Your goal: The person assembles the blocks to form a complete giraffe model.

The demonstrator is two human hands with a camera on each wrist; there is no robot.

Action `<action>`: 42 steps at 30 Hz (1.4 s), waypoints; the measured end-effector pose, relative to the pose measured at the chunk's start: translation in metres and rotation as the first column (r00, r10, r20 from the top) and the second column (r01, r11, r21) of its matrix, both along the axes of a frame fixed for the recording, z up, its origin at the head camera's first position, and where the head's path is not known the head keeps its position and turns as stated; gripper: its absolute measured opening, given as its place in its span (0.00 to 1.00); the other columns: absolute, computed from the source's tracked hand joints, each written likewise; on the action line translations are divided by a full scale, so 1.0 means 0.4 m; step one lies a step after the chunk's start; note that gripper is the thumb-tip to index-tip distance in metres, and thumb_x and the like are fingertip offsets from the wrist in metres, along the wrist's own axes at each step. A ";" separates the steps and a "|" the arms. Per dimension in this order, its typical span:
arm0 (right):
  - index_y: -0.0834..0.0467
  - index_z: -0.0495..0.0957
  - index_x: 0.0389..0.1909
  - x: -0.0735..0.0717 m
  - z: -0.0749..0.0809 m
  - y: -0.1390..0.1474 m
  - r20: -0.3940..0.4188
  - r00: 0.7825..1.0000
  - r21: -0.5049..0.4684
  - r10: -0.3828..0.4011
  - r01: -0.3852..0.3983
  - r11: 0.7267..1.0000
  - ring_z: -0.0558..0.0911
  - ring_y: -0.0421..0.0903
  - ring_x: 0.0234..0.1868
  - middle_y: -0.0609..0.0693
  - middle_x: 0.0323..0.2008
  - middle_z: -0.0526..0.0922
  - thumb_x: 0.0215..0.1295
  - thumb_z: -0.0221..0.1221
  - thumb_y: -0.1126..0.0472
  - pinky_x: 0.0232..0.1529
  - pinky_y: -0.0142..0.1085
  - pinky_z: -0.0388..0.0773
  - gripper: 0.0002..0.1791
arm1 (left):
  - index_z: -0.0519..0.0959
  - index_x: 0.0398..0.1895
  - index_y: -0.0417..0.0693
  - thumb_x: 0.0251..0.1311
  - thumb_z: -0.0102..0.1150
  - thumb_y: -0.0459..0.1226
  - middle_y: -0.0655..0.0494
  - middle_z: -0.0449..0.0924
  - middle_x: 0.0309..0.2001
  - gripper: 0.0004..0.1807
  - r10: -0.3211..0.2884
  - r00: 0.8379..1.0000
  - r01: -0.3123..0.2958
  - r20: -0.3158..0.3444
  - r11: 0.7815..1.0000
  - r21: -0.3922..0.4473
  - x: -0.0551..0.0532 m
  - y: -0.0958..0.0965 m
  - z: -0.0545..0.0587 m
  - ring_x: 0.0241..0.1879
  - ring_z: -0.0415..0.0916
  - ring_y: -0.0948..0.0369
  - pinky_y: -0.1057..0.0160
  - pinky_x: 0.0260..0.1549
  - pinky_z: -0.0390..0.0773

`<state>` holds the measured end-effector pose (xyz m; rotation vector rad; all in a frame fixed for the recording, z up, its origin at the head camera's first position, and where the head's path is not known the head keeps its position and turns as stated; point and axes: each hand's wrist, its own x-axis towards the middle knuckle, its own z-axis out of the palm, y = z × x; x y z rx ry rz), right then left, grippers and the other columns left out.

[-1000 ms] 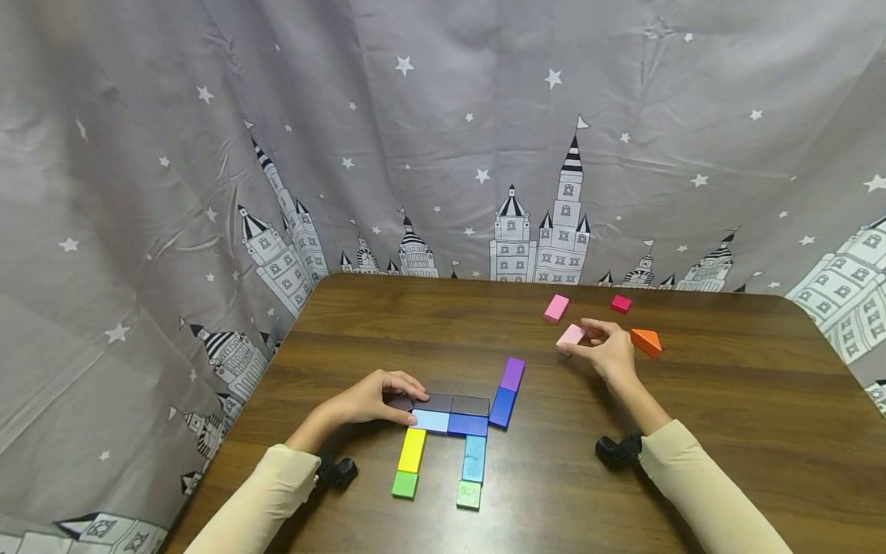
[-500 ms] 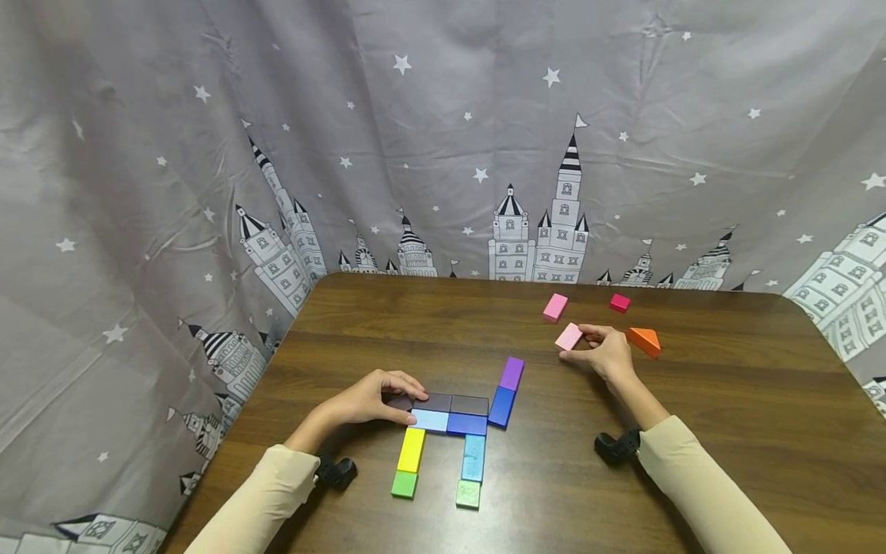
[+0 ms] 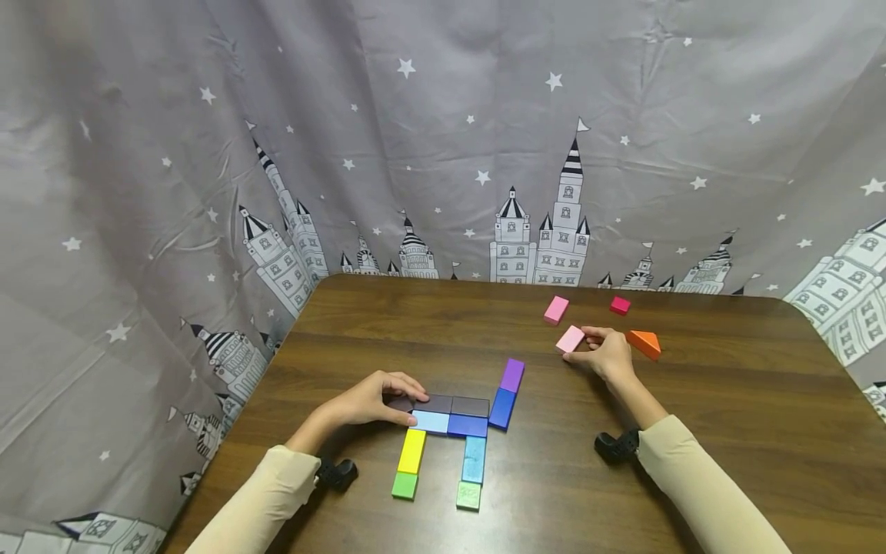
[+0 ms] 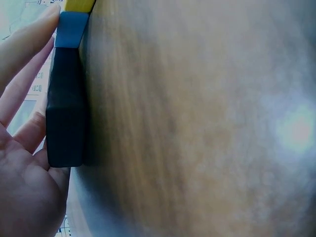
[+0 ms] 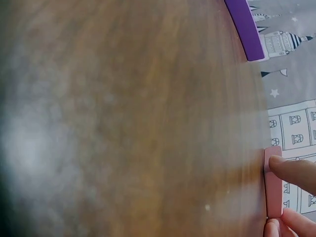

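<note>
My left hand [image 3: 377, 398] rests at the left end of a flat block figure. Its thumb tip touches the light blue block [image 3: 430, 422] and its fingers rest by the dark grey blocks [image 3: 471, 407] behind. In the left wrist view, a dark block [image 4: 66, 108] lies along the palm, with a blue block [image 4: 72, 28] and a yellow block [image 4: 77, 5] beyond. My right hand [image 3: 609, 355] pinches a light pink block [image 3: 571, 340] between thumb and fingers, close over the table. The right wrist view shows this pink block [image 5: 274, 195] at the fingertips.
A darker pink block [image 3: 557, 310], a small red block [image 3: 620, 305] and an orange triangular block [image 3: 645, 345] lie behind and beside the right hand. Purple [image 3: 512, 375] and blue blocks slant off the figure; yellow [image 3: 412, 452], green and turquoise ones form two legs. A castle-print curtain [image 3: 443, 154] hangs behind.
My right hand has shifted slightly toward me, its fingertips lower along the light pink block, which stays in nearly the same spot. The left hand has not moved.
</note>
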<state>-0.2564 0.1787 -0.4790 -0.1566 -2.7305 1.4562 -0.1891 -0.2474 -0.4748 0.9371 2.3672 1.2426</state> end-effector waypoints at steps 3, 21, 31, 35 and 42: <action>0.72 0.78 0.55 -0.002 -0.001 0.000 0.003 1.000 -0.005 -0.010 0.010 1.000 0.82 0.61 0.50 0.68 0.49 0.82 0.44 0.79 0.66 0.51 0.46 0.79 0.35 | 0.85 0.51 0.41 0.54 0.75 0.38 0.51 0.83 0.51 0.21 0.001 1.000 -0.001 0.002 1.000 -0.006 0.000 0.001 0.001 0.55 0.76 0.52 0.63 0.59 0.71; 0.70 0.80 0.54 -0.014 -0.002 -0.002 -0.003 1.000 -0.096 -0.019 0.018 0.995 0.85 0.53 0.48 0.65 0.46 0.85 0.43 0.79 0.66 0.51 0.38 0.79 0.34 | 0.85 0.51 0.41 0.54 0.75 0.38 0.52 0.83 0.51 0.21 0.001 1.000 -0.001 -0.002 1.000 -0.010 0.000 0.000 0.001 0.55 0.76 0.52 0.62 0.59 0.71; 0.71 0.79 0.55 -0.021 0.009 -0.037 0.013 0.998 -0.167 0.056 -0.053 0.985 0.86 0.50 0.47 0.65 0.47 0.84 0.43 0.79 0.67 0.41 0.23 0.75 0.35 | 0.85 0.51 0.41 0.54 0.75 0.38 0.52 0.83 0.52 0.21 0.002 1.000 -0.002 0.004 1.000 -0.019 0.000 0.001 0.001 0.56 0.76 0.52 0.61 0.60 0.71; 0.71 0.79 0.53 -0.024 0.002 -0.054 0.025 0.997 -0.199 0.079 -0.072 0.977 0.85 0.43 0.41 0.63 0.43 0.85 0.41 0.79 0.69 0.37 0.20 0.74 0.34 | 0.85 0.51 0.42 0.54 0.75 0.38 0.52 0.82 0.52 0.21 0.007 1.000 -0.007 0.012 1.000 -0.019 0.001 0.002 0.002 0.56 0.76 0.53 0.60 0.60 0.71; 0.72 0.79 0.53 -0.030 -0.009 -0.084 0.048 0.990 -0.241 0.131 -0.116 0.963 0.84 0.41 0.40 0.62 0.43 0.85 0.40 0.79 0.72 0.37 0.21 0.76 0.34 | 0.85 0.51 0.41 0.54 0.75 0.38 0.51 0.82 0.52 0.21 0.005 1.000 -0.005 0.012 1.000 -0.009 0.001 0.001 0.002 0.56 0.75 0.52 0.62 0.59 0.71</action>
